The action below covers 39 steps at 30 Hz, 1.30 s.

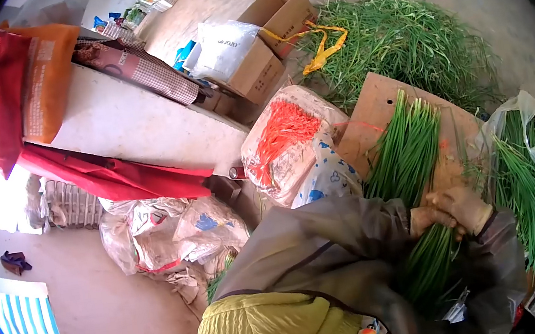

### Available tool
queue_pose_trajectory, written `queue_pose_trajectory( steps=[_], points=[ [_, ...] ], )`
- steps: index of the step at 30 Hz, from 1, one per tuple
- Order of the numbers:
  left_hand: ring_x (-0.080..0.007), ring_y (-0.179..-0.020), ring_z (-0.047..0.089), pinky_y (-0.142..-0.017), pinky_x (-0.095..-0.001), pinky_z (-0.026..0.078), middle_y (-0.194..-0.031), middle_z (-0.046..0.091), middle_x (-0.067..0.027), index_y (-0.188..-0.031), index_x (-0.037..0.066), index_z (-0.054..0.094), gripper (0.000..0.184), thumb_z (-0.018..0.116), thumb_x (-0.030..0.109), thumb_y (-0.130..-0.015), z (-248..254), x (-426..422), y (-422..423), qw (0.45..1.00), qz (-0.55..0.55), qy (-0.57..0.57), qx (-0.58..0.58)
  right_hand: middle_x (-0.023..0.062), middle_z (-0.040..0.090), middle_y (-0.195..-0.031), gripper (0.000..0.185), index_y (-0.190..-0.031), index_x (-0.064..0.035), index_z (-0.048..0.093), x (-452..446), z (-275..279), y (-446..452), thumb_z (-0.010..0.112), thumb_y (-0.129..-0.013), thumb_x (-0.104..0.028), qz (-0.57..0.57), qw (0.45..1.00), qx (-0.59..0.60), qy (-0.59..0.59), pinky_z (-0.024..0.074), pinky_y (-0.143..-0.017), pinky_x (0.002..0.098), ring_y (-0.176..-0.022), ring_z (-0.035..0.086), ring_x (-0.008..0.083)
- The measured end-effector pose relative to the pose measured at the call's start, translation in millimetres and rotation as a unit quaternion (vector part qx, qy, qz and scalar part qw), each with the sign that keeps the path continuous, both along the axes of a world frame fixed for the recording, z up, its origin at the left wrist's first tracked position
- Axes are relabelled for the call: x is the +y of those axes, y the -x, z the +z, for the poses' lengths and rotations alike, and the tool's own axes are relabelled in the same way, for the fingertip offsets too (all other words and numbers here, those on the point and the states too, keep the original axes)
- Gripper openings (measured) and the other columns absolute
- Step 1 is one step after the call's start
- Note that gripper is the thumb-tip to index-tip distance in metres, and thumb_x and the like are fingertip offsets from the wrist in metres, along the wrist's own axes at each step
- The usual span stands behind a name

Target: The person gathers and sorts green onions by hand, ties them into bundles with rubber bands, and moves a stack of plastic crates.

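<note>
A bundle of long green stalks point(405, 147) lies on a brown board point(372, 97), its pale ends toward the top. My left hand point(426, 219) is closed round the bundle near the board's lower edge. Pressed against it on the right, my right hand point(465, 209) is also closed at the bundle, with its fingers curled; whether it holds a tie is too small to tell. Below both hands the leafy part of the bundle hangs down between my dark sleeves. Left of the board, orange-red strips point(286, 131) lie on a pale sack-covered block point(258, 148).
A large heap of loose green leaves point(406, 43) lies on the floor beyond the board. At the right stands a clear plastic bag point(531, 108) of green stalks. Cardboard boxes point(289, 14), a white cabinet point(140, 109), red cloth point(115, 175) and white sacks point(175, 228) are to the left.
</note>
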<state>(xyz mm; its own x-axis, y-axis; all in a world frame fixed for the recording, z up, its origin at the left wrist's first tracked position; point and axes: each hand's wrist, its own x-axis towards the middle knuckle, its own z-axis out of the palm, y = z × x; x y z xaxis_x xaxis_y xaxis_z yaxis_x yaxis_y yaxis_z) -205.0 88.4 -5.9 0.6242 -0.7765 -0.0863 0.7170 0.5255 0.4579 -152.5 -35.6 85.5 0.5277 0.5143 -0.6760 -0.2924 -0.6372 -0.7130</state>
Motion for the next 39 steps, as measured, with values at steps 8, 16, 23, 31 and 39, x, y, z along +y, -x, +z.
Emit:
queue_pose_trajectory(
  steps=[8,16,23,31,39],
  points=[
    [-0.0241,-0.080,0.063,-0.075,-0.0372,0.052,-0.090,0.064,-0.0147,-0.097,-0.005,0.060,0.024,0.061,0.008,-0.078,-9.2,7.0,-9.8,0.981,-0.106,-0.063,0.147,0.0071,0.061,-0.079,0.022,-0.092,-0.0012,0.062,-81.0,-53.4,28.2,0.054,-0.084,-0.021,0.058,0.932,-0.356,-0.034,0.0448,-0.060,0.0317,-0.067,0.056,0.0180],
    [-0.0207,-0.073,0.060,-0.063,-0.0334,0.051,-0.084,0.062,-0.0121,-0.113,0.007,0.049,0.039,0.062,0.016,-0.078,59.4,46.6,-38.9,0.992,0.034,0.006,-0.119,-0.0063,0.043,-0.063,0.019,-0.099,-0.0047,0.061,-91.0,-8.7,75.5,0.050,-0.089,-0.016,-0.393,0.882,-0.242,-0.096,0.0312,-0.048,0.0173,-0.054,0.037,0.0027],
    [-0.0213,-0.091,0.056,-0.084,-0.0402,0.048,-0.082,0.058,-0.0034,-0.087,0.008,0.056,0.008,0.058,0.015,-0.084,81.0,142.7,-99.1,0.933,0.351,0.058,-0.058,0.0152,0.063,-0.093,0.029,-0.108,-0.0052,0.058,-142.3,-33.5,154.0,0.060,-0.082,-0.017,-0.388,0.810,-0.377,0.226,0.0460,-0.074,0.0318,-0.085,0.060,0.0264],
    [-0.0220,-0.092,0.054,-0.097,-0.0478,0.034,-0.089,0.056,-0.0042,-0.090,0.006,0.056,0.015,0.055,0.021,-0.086,99.8,170.7,-94.4,0.916,0.360,0.160,-0.071,0.0025,0.061,-0.089,0.024,-0.111,-0.0032,0.058,-110.6,8.5,195.2,0.054,-0.088,-0.010,-0.502,0.793,-0.340,-0.056,0.0454,-0.067,0.0194,-0.074,0.054,0.0063],
    [-0.0180,-0.094,0.052,-0.100,-0.0513,0.031,-0.088,0.056,0.0001,-0.094,0.014,0.058,0.013,0.060,0.022,-0.083,124.5,164.4,-61.9,0.905,0.336,0.185,-0.187,0.0095,0.061,-0.089,0.022,-0.097,-0.0045,0.061,11.6,67.8,190.8,0.065,-0.078,-0.013,-0.266,0.789,-0.554,0.000,0.0457,-0.077,0.0318,-0.084,0.058,0.0232]
  ],
)
